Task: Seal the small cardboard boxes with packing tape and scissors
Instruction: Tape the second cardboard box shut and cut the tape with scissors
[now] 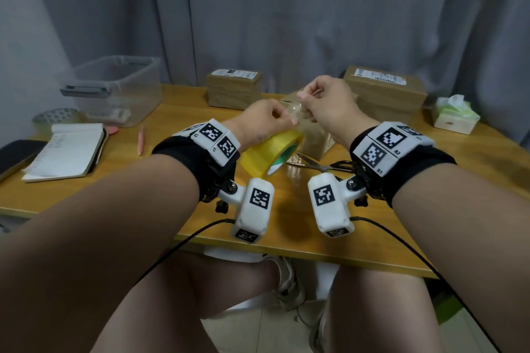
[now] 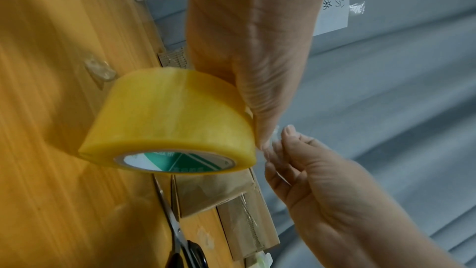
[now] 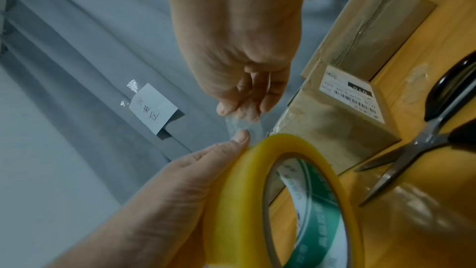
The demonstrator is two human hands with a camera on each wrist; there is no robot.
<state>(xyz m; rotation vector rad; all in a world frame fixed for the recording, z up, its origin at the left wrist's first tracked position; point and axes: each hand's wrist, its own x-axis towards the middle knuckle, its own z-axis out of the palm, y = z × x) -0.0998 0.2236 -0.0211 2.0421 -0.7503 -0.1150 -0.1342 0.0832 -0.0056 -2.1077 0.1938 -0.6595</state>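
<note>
We've got the yellow tape roll [image 1: 269,153] gripped in our left hand [image 1: 259,120], held above the table [image 1: 177,120]; our right hand [image 1: 327,103] pinches its loose clear end. Scissors [image 1: 318,165] lie open beside the small box [image 1: 318,137].

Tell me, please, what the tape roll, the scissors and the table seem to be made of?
Tape roll: glossy yellowish translucent plastic film; the green and white core is probably cardboard.
Scissors: shiny grey blades, likely steel; black handles, probably plastic.
Table: orange-brown with grain lines and a slight sheen, so varnished wood or wood-look laminate.
</note>
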